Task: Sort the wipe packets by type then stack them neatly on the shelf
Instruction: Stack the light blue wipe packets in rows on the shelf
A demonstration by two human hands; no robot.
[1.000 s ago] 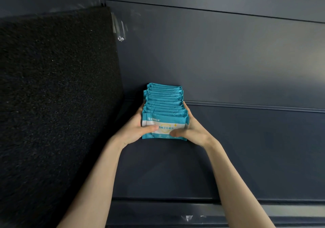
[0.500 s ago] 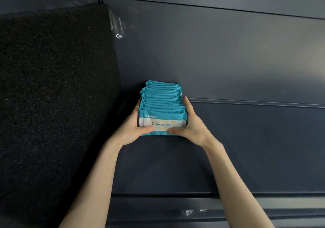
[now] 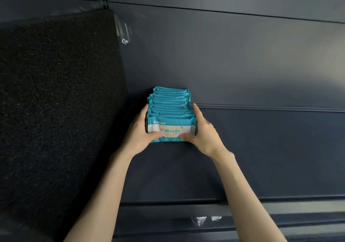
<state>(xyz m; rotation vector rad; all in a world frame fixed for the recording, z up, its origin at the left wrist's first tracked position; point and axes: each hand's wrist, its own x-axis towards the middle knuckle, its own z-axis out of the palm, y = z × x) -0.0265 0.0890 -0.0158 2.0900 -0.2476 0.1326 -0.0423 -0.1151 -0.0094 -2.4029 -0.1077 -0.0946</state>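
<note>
A row of several teal-and-white wipe packets (image 3: 170, 111) stands upright on the dark shelf (image 3: 261, 148), reaching back to the rear wall. My left hand (image 3: 139, 137) holds the row's left side, thumb across the front packet's face. My right hand (image 3: 202, 135) holds the right side, its thumb also on the front packet. All packets seen are of one type. The packets behind the front one show only their top edges.
A black foam-like panel (image 3: 56, 101) forms the shelf's left wall, close beside the packets. The dark back wall (image 3: 224, 54) rises behind. The shelf's front rail (image 3: 205, 221) runs along the bottom, with bits of clear film on it.
The row of packets and both hands have shifted slightly, the grip staying the same; the view has moved a little too.
</note>
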